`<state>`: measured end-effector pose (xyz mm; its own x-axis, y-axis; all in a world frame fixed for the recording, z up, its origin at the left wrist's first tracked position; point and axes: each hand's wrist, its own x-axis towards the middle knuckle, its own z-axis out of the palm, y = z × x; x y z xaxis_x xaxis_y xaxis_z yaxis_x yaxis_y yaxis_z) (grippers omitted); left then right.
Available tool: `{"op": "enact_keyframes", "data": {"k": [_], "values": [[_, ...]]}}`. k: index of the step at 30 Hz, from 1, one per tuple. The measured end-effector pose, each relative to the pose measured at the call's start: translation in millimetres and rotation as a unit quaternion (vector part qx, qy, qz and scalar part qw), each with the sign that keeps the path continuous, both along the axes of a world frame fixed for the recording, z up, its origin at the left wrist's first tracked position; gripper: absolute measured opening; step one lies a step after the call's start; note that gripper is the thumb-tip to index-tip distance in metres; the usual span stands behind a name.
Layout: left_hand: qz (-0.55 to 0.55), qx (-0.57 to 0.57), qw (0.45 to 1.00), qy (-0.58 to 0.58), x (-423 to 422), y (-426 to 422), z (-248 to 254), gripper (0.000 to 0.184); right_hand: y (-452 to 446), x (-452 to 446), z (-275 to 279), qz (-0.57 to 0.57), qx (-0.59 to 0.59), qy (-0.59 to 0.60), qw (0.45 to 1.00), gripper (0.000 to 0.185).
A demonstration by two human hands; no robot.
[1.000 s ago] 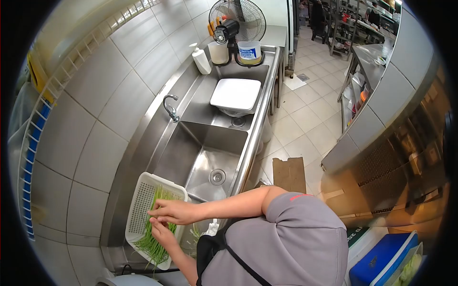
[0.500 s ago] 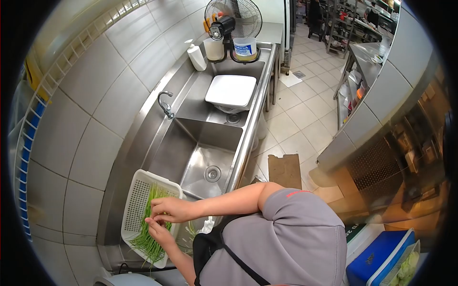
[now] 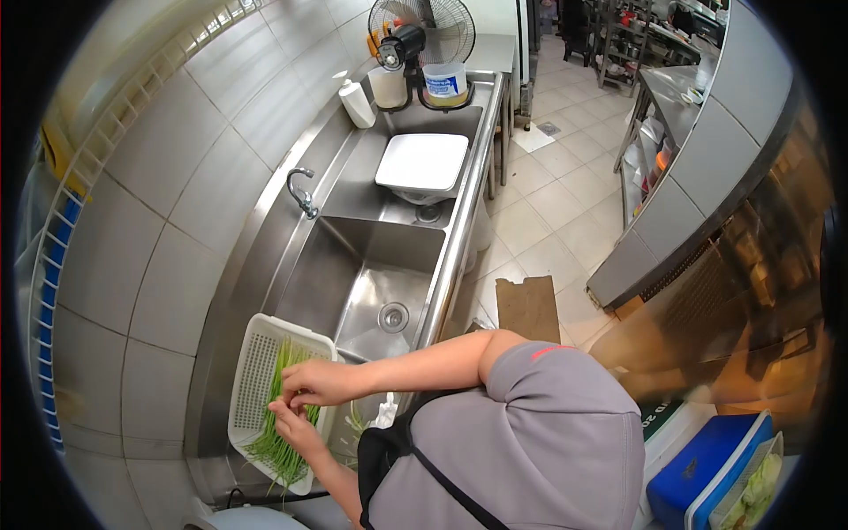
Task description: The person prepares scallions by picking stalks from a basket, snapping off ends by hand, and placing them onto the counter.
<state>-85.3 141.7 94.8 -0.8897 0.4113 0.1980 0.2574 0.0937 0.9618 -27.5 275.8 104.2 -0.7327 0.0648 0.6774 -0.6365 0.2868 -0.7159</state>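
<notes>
A white perforated basket [image 3: 250, 375] sits on the sink's near-left end, holding a bundle of long thin green stems [image 3: 281, 450]. My right hand [image 3: 322, 382] is over the basket, with its fingers bent down and pinched on green stems. Just below it in the view, my left hand [image 3: 296, 426] has its thumb and fingers closed on stems too. The fingertips of both hands nearly meet, and they partly hide what lies between them.
Beyond the basket are a steel basin [image 3: 371, 291], a faucet [image 3: 302, 193] and a white-lidded container [image 3: 422, 162]. A pump bottle [image 3: 357, 104], tubs and a fan [image 3: 433, 35] stand farther off. A blue bin [image 3: 707, 468] is at lower right.
The view has shifted slightly, so the sink and its surroundings sit a little differently in it. My right hand's fingers have curled downward; both hands remain together over the basket.
</notes>
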Motion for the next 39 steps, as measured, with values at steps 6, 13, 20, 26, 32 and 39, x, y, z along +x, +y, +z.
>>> {"op": "enact_keyframes", "data": {"k": [6,13,20,26,32,39], "values": [[0.001,0.046,0.999,-0.001,-1.9,-0.5,2.6,0.050,-0.3,-1.7,5.3,0.030,-0.021,0.005,0.999,0.008],[-0.007,0.036,0.999,0.008,-3.1,0.7,3.2,0.049,3.0,-3.5,3.9,0.035,0.007,0.000,0.999,0.011],[-0.004,0.032,0.999,0.019,-0.9,5.6,-0.1,0.050,1.2,-8.3,-6.2,0.045,-0.029,-0.016,0.998,0.012],[0.003,-0.010,1.000,0.027,-2.6,1.1,-0.6,0.047,6.6,-3.6,-2.0,0.054,-0.070,-0.071,0.994,0.008],[-0.019,-0.114,0.989,0.095,-1.5,-7.7,4.7,0.042,24.8,-3.7,4.8,-0.006,-0.065,-0.064,0.996,0.008],[-0.011,-0.133,0.984,0.116,-10.0,-33.8,2.2,0.038,53.1,-0.5,13.8,-0.028,-0.142,-0.080,0.986,0.008]]}}
